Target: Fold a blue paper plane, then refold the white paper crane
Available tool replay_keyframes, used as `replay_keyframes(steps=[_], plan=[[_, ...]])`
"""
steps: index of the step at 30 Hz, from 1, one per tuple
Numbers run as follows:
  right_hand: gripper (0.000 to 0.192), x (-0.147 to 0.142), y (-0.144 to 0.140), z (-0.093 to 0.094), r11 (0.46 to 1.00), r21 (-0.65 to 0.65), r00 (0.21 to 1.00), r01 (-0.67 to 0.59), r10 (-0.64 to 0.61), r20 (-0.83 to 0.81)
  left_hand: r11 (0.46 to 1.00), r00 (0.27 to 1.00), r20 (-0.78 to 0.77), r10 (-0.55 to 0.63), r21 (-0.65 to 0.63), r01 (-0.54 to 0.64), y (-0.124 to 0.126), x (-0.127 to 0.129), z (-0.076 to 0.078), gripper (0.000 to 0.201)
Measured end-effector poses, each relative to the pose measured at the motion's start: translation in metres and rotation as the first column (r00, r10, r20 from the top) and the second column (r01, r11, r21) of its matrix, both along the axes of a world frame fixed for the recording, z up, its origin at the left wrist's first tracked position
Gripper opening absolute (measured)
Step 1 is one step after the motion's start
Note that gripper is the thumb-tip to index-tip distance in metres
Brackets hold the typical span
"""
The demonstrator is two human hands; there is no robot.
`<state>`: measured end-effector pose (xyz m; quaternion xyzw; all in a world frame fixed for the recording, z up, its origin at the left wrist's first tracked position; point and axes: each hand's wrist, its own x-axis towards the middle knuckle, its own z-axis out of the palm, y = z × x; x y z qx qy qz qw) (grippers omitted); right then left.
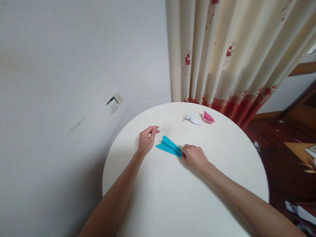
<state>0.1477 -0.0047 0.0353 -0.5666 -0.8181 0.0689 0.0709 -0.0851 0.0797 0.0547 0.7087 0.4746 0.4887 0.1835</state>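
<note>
A blue paper airplane [169, 146] lies over the white round table, its wide tail end toward the left and its narrow end toward the right. My right hand [195, 158] is closed around the narrow end, and the fingers cover that tip. Just left of the tail is my left hand [147, 140], apart from the paper. Its thumb and fingertips come together in a loose pinch, and I see nothing between them. Farther back on the table are a white paper crane [192, 119] and a pink paper boat [208, 117], side by side.
The round table [153, 204] stands close to a white wall with a power socket [112, 106] at the left. A cream curtain [222, 59] with red flowers hangs behind the table's far edge. Papers and a wooden board [298, 148] are on the right, past the table.
</note>
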Motion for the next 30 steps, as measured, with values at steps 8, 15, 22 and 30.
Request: replay_keyframes(steps=[8, 15, 22, 30], plan=[[0.02, 0.006, 0.001, 0.001, 0.981, -0.091, 0.971, 0.171, -0.183, -0.152, 0.95, 0.94, -0.248, -0.235, -0.263, 0.168, -0.002, 0.002, -0.007, 0.021], [0.016, 0.012, 0.004, 0.003, 0.987, -0.129, 0.972, 0.095, -0.12, -0.202, 0.961, 0.884, -0.394, -0.25, -0.215, 0.176, -0.002, -0.003, -0.003, 0.028], [0.011, 0.006, 0.0, 0.005, 0.988, -0.109, 0.987, 0.105, -0.118, -0.113, 0.954, 0.957, -0.104, 0.271, -0.1, -0.281, 0.027, -0.024, -0.023, 0.036], [0.015, 0.004, -0.007, 0.012, 0.973, -0.172, 0.974, 0.154, -0.179, -0.138, 0.928, 0.937, -0.075, 0.341, -0.134, -0.348, 0.045, -0.035, -0.06, 0.04]])
